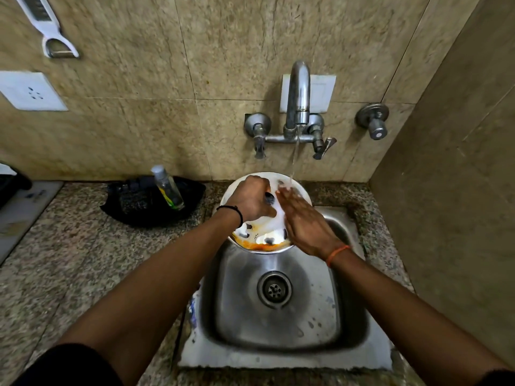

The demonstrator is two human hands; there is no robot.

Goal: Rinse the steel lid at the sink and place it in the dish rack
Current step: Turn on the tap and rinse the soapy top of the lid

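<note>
Head view: I see the round shiny steel lid point(266, 215) held under running water at the far rim of the square steel sink point(281, 316).

No writing is legible to me; the label on the clear plastic bottle point(168, 187) is too blurred to read. My left hand point(249, 197) is clenched around the lid's dark centre knob, wrist bent down, a black band on it. My right hand point(305, 222) lies flat and spread, palm on the lid's face, fingertips point(284, 190) in the stream from the chrome wall tap point(298, 90). Orange residue sits at the lid's near edge. Both forearms stretch forward over the speckled granite table point(83, 260).
</note>
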